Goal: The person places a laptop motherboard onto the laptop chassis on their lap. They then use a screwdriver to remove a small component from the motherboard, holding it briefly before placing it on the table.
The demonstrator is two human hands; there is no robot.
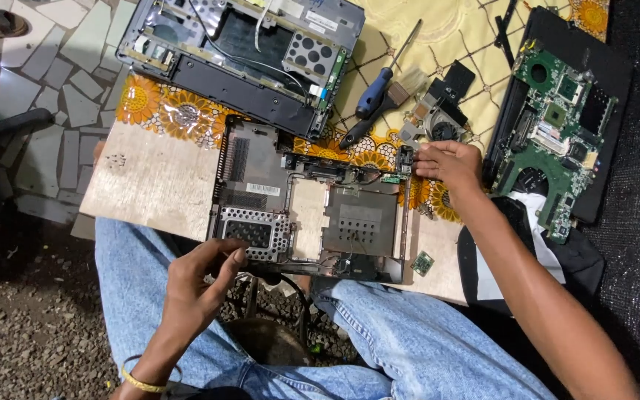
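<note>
You have the stripped laptop base (305,215) flat on the worktop (142,185) over your lap. Your left hand (198,278) pinches its near edge; your right hand (450,164), fingers curled, works a small part at its far right corner. Steady the base before lifting anything, I judge.

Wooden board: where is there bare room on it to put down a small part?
The pale wooden board is bare left of the black laptop base frame, below the sunflower-patterned cloth. A thin strip lies right of the frame, beside a small green circuit piece. Near the right hand it is crowded: blue-handled screwdriver, brush, fan.
</note>
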